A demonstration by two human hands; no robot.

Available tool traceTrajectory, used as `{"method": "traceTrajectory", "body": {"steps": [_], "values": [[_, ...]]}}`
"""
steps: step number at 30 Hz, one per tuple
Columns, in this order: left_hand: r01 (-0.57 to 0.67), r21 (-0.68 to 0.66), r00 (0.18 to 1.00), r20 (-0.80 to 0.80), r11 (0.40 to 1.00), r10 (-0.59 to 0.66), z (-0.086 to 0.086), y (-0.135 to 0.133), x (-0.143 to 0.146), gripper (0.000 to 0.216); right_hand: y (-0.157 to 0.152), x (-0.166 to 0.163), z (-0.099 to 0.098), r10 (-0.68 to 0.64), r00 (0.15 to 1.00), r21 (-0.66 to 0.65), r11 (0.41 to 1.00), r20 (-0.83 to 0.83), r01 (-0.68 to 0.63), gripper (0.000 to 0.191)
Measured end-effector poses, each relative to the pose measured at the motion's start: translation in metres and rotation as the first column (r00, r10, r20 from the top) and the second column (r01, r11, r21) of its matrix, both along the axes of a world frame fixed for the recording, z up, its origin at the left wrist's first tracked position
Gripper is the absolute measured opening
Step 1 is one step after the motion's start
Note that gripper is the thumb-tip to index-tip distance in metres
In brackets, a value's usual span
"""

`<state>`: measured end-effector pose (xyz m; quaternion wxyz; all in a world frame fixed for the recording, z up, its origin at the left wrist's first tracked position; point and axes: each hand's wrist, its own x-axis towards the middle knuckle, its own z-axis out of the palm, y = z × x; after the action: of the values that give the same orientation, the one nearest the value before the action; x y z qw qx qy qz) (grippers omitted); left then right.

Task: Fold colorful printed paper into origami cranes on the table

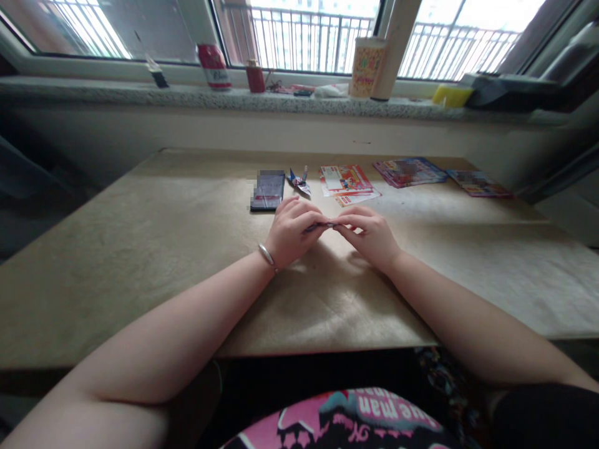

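Over the middle of the table, my left hand [296, 229] and my right hand [373, 234] meet at the fingertips. Both pinch a thin, dark bluish strip that looks like folded paper [330, 224]; most of it is hidden by the fingers. A silver bangle [266, 254] circles my left wrist. Just beyond my left hand lies a tablet or large phone [268, 191] with a lit screen. Beside it stands a small blue and white folded-paper figure [299, 182] with pointed tips.
Red and white printed sheets [345, 181] lie past my right hand. Farther right are a colourful paper stack [408, 171] and another smaller stack [480, 183]. On the windowsill [299, 105] stand a red can [214, 65], a red bottle [255, 76] and a patterned cup [365, 65].
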<state>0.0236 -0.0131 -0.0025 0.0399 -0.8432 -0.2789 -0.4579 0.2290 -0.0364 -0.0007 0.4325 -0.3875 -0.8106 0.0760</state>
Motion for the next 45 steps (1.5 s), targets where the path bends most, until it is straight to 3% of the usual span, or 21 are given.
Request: {"method": "traceTrajectory", "body": {"steps": [8,18,24,28,36,45], "values": [[0.107,-0.074,0.983,0.159,0.992,-0.094,0.002,-0.001,0.001,0.018,-0.001,-0.002,0.002,-0.043,0.996,-0.011,0.999,-0.072,0.043,0.005],[-0.004,-0.048,0.993,0.118,0.999,0.009,0.005,-0.002,0.001,0.022,-0.003,0.001,0.009,-0.035,0.999,0.122,0.992,-0.012,0.036,0.004],[-0.063,-0.039,0.988,0.140,0.997,0.068,0.007,-0.010,0.003,0.015,-0.008,0.006,0.013,-0.215,0.971,0.272,0.945,0.104,0.180,0.009],[-0.076,-0.031,0.989,0.128,0.997,0.079,0.008,-0.014,0.004,0.014,-0.010,0.010,0.018,-0.276,0.945,0.362,0.911,0.174,0.199,0.009],[-0.093,-0.049,0.988,0.118,0.994,0.098,0.004,-0.005,0.001,0.020,-0.003,0.006,0.013,-0.169,0.984,0.261,0.954,0.059,0.148,0.007],[-0.075,-0.033,0.989,0.122,0.997,0.078,0.002,-0.001,-0.002,0.021,0.000,0.007,0.009,-0.130,0.991,0.281,0.953,0.027,0.117,0.004]]}}
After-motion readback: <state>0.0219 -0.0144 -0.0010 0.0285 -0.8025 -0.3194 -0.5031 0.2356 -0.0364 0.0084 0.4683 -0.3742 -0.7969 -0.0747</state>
